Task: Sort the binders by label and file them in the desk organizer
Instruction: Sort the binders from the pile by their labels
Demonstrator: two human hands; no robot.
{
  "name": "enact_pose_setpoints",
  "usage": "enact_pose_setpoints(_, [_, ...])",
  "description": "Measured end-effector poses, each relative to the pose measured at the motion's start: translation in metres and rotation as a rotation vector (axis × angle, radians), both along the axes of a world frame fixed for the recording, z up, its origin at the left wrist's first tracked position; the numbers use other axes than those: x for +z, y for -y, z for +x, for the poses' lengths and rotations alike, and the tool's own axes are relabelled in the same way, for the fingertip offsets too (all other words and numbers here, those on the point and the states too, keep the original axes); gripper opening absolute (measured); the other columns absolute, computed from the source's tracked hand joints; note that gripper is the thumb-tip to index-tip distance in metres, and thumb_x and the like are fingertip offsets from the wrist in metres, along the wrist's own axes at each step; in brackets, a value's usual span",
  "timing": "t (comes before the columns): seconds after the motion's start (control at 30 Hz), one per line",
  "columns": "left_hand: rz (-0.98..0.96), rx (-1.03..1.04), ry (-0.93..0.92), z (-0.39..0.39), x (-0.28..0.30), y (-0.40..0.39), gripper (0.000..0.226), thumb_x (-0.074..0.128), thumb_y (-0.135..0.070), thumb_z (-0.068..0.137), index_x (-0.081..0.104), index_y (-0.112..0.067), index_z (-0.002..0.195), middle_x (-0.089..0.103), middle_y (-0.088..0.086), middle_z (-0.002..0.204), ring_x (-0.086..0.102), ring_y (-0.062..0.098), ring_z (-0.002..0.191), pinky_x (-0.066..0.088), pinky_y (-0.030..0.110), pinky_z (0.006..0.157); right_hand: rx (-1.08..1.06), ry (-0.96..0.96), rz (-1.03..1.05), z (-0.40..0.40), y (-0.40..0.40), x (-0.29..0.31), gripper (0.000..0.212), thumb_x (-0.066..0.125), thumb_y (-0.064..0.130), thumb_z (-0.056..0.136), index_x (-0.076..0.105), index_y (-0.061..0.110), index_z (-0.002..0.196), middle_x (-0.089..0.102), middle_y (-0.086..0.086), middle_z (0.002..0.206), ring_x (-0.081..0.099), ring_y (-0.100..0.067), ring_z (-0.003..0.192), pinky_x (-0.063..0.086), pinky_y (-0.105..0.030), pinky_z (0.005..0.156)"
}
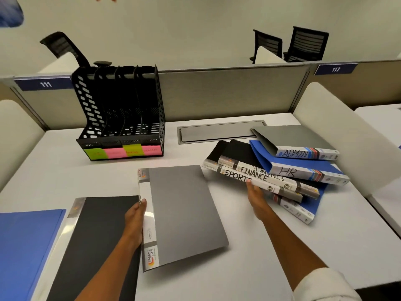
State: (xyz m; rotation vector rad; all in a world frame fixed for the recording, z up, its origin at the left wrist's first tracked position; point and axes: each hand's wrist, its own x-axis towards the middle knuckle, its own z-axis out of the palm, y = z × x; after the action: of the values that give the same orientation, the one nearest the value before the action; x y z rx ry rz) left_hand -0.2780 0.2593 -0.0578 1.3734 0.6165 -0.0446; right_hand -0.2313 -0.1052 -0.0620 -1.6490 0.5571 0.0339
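The desk organizer (121, 118) stands at the back left of the tabletop (249, 253), against the partition (227, 92). To its right lies a cable hatch (217, 132). Right of centre, a heap of binders (280, 168) overlaps, the ADMIN binder (299, 141) topmost on the HR binder (303, 168). Near the front, three more binders lie side by side, the middle one (97, 240) partly under the right one (184, 211).

1. Black perforated plastic desk organizer (121, 114), upright at upper left, four slots tagged green, pink, green, pink.
2. Grey plastic binder (184, 211), flat at centre.
3. Black binder (102, 240) and blue binder (26, 246), flat at lower left.
4. Fanned pile of labelled binders (282, 168) at right: ADMIN, HR, FINANCE, SPORTS.
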Motion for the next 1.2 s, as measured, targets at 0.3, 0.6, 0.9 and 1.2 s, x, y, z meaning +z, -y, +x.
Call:
enact_pose_setpoints(0.3, [-0.003, -0.049, 0.02, -0.013, -0.003, 0.018, 0.032, 0.052, -0.03, 0.098, 0.062, -0.005, 0.114, 0.069, 0.019, 0.099, 0.067, 0.032, 0.077, 0.058, 0.039, 0.066, -0.221, -0.177, 0.185, 0.014, 0.046, 0.0, 0.042, 0.051, 0.035, 0.099, 0.049, 0.011, 0.134, 0.055, -0.007, 0.129, 0.051, -0.021, 0.107, 0.044, -0.044, 0.096])
enact_pose_setpoints(0.6, [-0.022, -0.035, 0.002, -0.025, -0.001, 0.036, 0.033, 0.054, -0.032, 0.096, 0.06, -0.006, 0.116, 0.068, 0.023, 0.106, 0.066, 0.038, 0.085, 0.057, 0.051, 0.079, -0.083, -0.242, 0.085, -0.007, 0.036, -0.004, 0.036, 0.054, 0.036, 0.097, 0.061, 0.003, 0.109, 0.068, -0.016, 0.1, 0.066, -0.025, 0.08, 0.055, -0.035, 0.065])
enact_pose_setpoints(0.9, [-0.019, -0.16, 0.012, -0.048, 0.016, 0.042, 0.029, 0.056, -0.03, 0.096, 0.063, -0.006, 0.109, 0.071, 0.016, 0.099, 0.07, 0.029, 0.075, 0.058, 0.033, 0.058, 0.235, -0.249, 0.115, -0.078, -0.031, -0.004, 0.027, 0.061, 0.024, 0.095, 0.068, -0.001, 0.101, 0.071, -0.016, 0.089, 0.065, -0.025, 0.076, 0.052, -0.03, 0.067])
enact_pose_setpoints(1.2, [0.08, -0.177, 0.059, -0.082, 0.008, 0.025, 0.027, 0.071, -0.016, 0.086, 0.063, -0.006, 0.109, 0.071, 0.01, 0.102, 0.071, 0.025, 0.087, 0.059, 0.03, 0.068, 0.212, -0.167, -0.144, -0.141, -0.063, -0.007, 0.011, 0.069, 0.025, 0.088, 0.074, 0.015, 0.091, 0.074, -0.001, 0.09, 0.068, -0.017, 0.081, 0.056, -0.032, 0.071])
